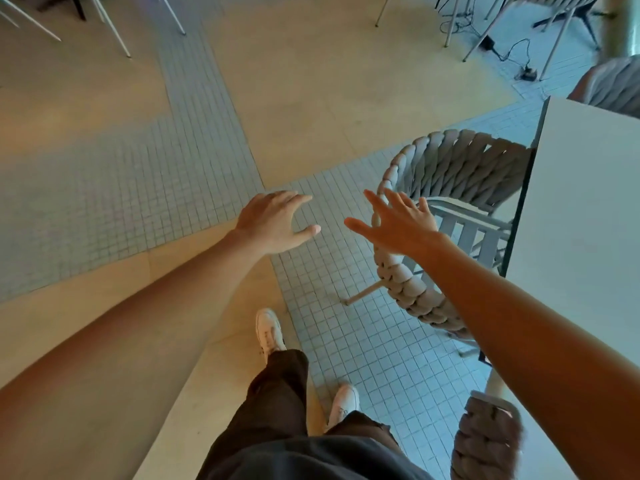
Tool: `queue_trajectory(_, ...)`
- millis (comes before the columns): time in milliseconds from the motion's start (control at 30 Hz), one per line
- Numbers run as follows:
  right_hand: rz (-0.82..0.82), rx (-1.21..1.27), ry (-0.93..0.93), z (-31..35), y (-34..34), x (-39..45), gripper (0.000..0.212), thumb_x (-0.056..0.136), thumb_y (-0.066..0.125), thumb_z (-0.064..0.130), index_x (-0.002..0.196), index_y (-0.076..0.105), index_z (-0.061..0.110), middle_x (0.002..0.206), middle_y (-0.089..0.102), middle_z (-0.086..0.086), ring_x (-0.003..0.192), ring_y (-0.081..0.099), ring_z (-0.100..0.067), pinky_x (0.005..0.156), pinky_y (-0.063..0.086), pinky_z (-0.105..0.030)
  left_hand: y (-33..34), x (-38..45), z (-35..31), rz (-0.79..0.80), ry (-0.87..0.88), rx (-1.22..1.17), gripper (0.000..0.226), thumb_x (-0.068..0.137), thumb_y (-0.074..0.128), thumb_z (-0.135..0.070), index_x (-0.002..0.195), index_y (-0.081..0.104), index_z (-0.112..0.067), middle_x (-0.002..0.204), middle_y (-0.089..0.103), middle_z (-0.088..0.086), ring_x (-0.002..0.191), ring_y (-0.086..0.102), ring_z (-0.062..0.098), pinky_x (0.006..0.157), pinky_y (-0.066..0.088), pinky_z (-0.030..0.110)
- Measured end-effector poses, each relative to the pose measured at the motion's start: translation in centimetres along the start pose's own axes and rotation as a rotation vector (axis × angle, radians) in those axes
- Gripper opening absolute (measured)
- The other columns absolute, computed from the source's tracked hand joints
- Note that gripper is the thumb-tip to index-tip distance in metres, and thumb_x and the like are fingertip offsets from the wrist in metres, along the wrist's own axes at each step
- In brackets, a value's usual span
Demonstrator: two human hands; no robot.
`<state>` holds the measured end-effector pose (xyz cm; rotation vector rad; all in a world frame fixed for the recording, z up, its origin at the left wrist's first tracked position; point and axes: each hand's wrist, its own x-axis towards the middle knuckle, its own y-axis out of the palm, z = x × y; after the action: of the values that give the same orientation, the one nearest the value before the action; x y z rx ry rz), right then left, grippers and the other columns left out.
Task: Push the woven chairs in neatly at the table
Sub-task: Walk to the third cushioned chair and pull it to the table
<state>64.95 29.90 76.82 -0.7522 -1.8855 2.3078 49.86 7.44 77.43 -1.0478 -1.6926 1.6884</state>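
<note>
Nearest the camera, dark trousers (277,403) and two pale shoes are seen from above, the left shoe (268,329) set ahead on the border between the beige floor and the band of small grey tiles (363,341), the right shoe (344,403) further back on the tiles. At the lower right, the braided back of a second woven chair (486,441) is partly shown, cut off by the frame edge and crossed by the right forearm. Both bare arms are stretched forward. The left hand (273,223) is held over the tiled floor with fingers spread and loosely curved, nothing being gripped. The right hand (401,223) is held with fingers splayed wide and empty, seen just in front of the rim of the woven chair (450,168); whether the rim is touched cannot be told. That chair is placed at the left edge of the white table (581,209), its thick grey rope back curving round toward the person and its slatted seat partly tucked beneath the tabletop. Beyond the table's far corner, another woven chair back (613,84) is partly visible. Farther off, thin metal chair legs (554,36) and a black cable (512,50) are seen on the floor.
</note>
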Motion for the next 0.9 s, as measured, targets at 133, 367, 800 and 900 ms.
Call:
queue_trajectory(133, 0.036, -0.014, 0.049, 0.8, -1.1, 5.0, 0.107, 0.074, 0.007, 0.099, 0.161, 0.005, 0.036, 0.169, 0.009, -0.009, 0.154, 0.009, -0.033, 0.12, 0.008, -0.066, -0.2, 5.1, 4.2, 0.009, 0.016, -0.023, 0.085, 0.086, 0.039, -0.084, 0.154, 0.036, -0.032, 0.156, 0.046, 0.0, 0.139, 0.046, 0.026, 0.11, 0.037, 0.047)
queue_trajectory(367, 0.041, 0.028, 0.189, 2.8, -3.3, 14.5, 0.112, 0.069, 0.009, 0.102, 0.16, 0.001, 0.038, 0.17, 0.005, -0.007, 0.154, 0.009, -0.034, 0.119, 0.002, -0.062, -2.0, 15.8, 12.5, 0.042, 0.129, -0.028, 0.082, 0.089, 0.039, -0.081, 0.155, 0.033, -0.034, 0.159, 0.04, -0.002, 0.143, 0.041, 0.023, 0.113, 0.032, 0.046)
queue_trajectory(800, 0.019, 0.109, 0.346, 2.2, -8.0, 27.7, 0.12, 0.062, 0.012, 0.107, 0.16, 0.0, 0.039, 0.17, 0.003, -0.006, 0.154, 0.007, -0.032, 0.121, 0.002, -0.063, -5.8, 33.5, 20.9, 0.055, 0.306, 0.016, 0.08, 0.088, 0.047, -0.077, 0.154, 0.036, -0.034, 0.157, 0.043, -0.001, 0.14, 0.044, 0.024, 0.111, 0.033, 0.044)
queue_trajectory(900, 0.024, 0.115, 0.364, 0.1, -8.6, 30.9, 0.118, 0.063, 0.014, 0.106, 0.16, 0.001, 0.039, 0.17, 0.001, -0.005, 0.154, 0.006, -0.031, 0.121, 0.002, -0.062, -5.9, 38.3, 21.1, 0.075, 0.341, 0.024, 0.081, 0.086, 0.051, -0.076, 0.154, 0.038, -0.033, 0.157, 0.043, -0.001, 0.142, 0.042, 0.023, 0.111, 0.032, 0.043)
